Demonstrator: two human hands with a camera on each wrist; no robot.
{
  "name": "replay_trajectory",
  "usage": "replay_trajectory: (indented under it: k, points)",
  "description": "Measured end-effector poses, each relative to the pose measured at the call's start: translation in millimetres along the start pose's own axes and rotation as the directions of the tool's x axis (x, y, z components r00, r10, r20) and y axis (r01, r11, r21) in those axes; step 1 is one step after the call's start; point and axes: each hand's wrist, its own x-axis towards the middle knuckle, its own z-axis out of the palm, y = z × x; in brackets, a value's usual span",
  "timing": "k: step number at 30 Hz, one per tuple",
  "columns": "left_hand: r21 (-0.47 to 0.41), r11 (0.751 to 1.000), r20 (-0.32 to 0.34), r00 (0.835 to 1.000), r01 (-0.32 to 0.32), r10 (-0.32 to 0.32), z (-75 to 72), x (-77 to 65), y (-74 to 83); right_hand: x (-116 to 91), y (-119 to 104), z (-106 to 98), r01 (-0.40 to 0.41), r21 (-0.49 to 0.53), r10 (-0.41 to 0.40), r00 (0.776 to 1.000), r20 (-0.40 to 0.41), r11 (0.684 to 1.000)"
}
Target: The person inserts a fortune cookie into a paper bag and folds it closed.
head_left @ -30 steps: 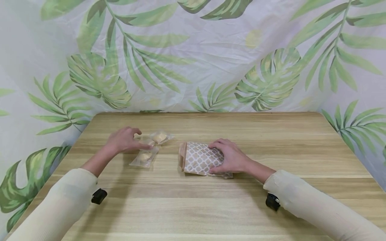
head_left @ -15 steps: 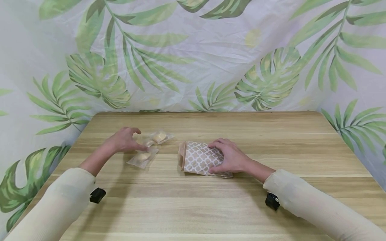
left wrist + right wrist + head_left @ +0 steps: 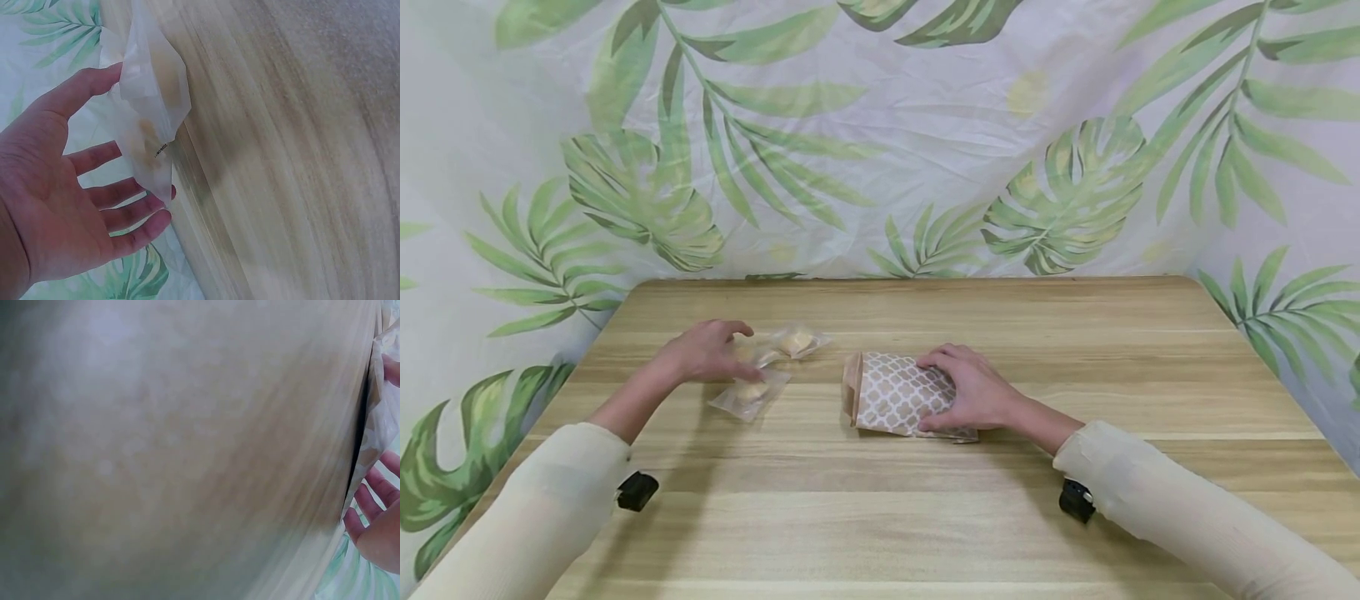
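My left hand (image 3: 711,350) is over small clear packets at the left of the table. Its thumb touches the nearest packet (image 3: 741,402), which has a pale yellowish piece inside; the fingers arch loosely above. Beyond lies another clear packet (image 3: 797,341) with a similar piece, and more clear wrap (image 3: 767,357) shows between the two. In the left wrist view, a translucent packet (image 3: 147,147) with small dark print overlaps the fingers. My right hand (image 3: 970,387) holds a brown paper bag (image 3: 887,396) with a white lattice pattern, thumb and fingers on opposite sides. The bag's mouth faces left.
The wood-grain table (image 3: 880,517) has its back edge against a leaf-printed cloth (image 3: 925,150). Black wrist cameras hang under both sleeves, one at the left (image 3: 637,492) and one at the right (image 3: 1077,500).
The nearest packet has slid slightly left and toward me under my left thumb. My left hand has lowered a little. My right hand and the paper bag have stayed in place.
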Motion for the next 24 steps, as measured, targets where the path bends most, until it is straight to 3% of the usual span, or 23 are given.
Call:
replay_trajectory:
  k: [16,24]
  points:
    - [-0.042,0.998,-0.101,0.994,-0.040,0.035,-5.9,-2.1,2.6,0.0,1.1,0.4,0.009,0.006,-0.009,1.000,-0.002,1.000]
    - [-0.070,0.993,-0.186,0.979,-0.094,0.079,-8.9,-0.8,6.7,-0.2,1.8,0.4,0.005,-0.001,-0.005,1.000,0.004,1.000]
